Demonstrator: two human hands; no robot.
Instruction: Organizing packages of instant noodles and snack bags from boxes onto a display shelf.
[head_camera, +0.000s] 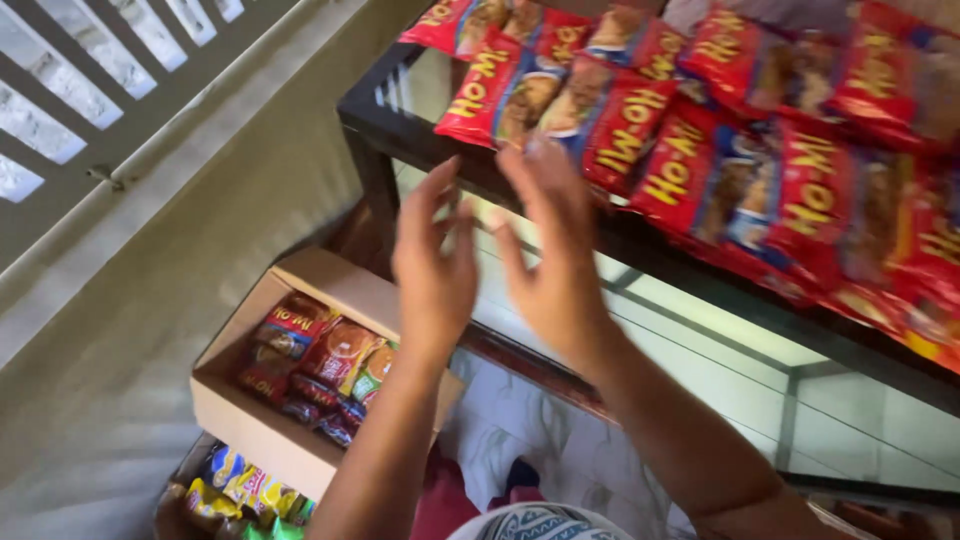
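My left hand (432, 262) and my right hand (552, 240) are raised side by side with fingers spread, holding nothing. Both hover just in front of the black-framed glass shelf (400, 130). On that shelf lie several red noodle packets (700, 130) in overlapping rows. The fingertips of my right hand are nearest the front packet (500, 95) at the shelf's near edge. Below my left forearm stands an open cardboard box (240, 410) with more red and orange packets (315, 360) inside.
A second box with yellow and green packets (235, 485) sits under the cardboard box at the bottom left. A lower glass shelf (700, 330) runs beneath the top one. A beige wall with a window grille (90, 70) is on the left.
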